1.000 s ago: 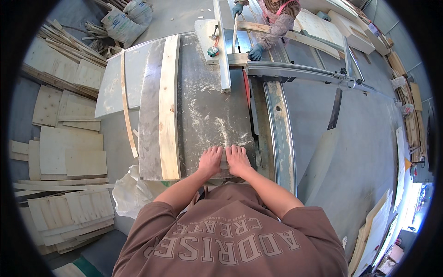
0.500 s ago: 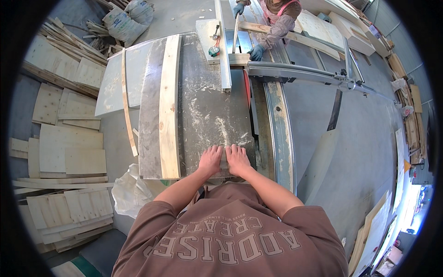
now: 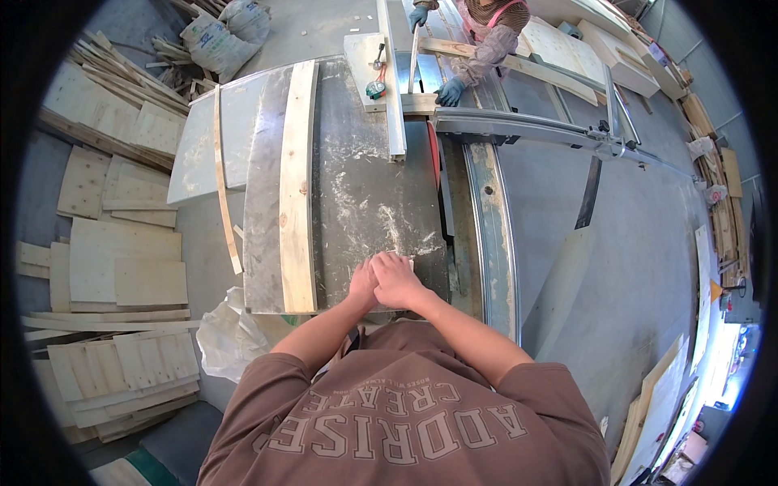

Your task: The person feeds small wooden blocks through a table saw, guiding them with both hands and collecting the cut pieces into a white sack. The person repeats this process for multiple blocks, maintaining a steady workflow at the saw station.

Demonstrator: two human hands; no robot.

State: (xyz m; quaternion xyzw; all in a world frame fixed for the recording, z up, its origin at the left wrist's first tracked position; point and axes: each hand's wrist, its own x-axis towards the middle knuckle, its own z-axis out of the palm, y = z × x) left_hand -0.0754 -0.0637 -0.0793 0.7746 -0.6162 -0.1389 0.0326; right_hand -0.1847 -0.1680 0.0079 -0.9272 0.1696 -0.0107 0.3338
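My left hand [image 3: 364, 283] and my right hand [image 3: 396, 280] meet at the near edge of the dark saw table [image 3: 356, 186]. The right fingers curl over the left ones and partly hide them. Both hands look closed, and whatever may lie inside is hidden. A small pale bit [image 3: 411, 264] shows beside the right knuckles; its kind is unclear. To the left, a long wooden board [image 3: 297, 186] lies lengthwise on the table. Sawdust streaks the surface ahead of my hands.
Beyond the table, a co-worker's gloved hand [image 3: 450, 91] rests by a wood piece [image 3: 418, 103] at the metal fence [image 3: 392, 105]. A red blade guard [image 3: 434, 154] stands beside the slot. A sliding rail [image 3: 493, 235] runs along the right; stacked boards [image 3: 126, 259] lie left.
My right hand has moved left and closed over my left hand, which has shifted slightly. Before, they were side by side on the table edge. The co-worker's hands have hardly moved.
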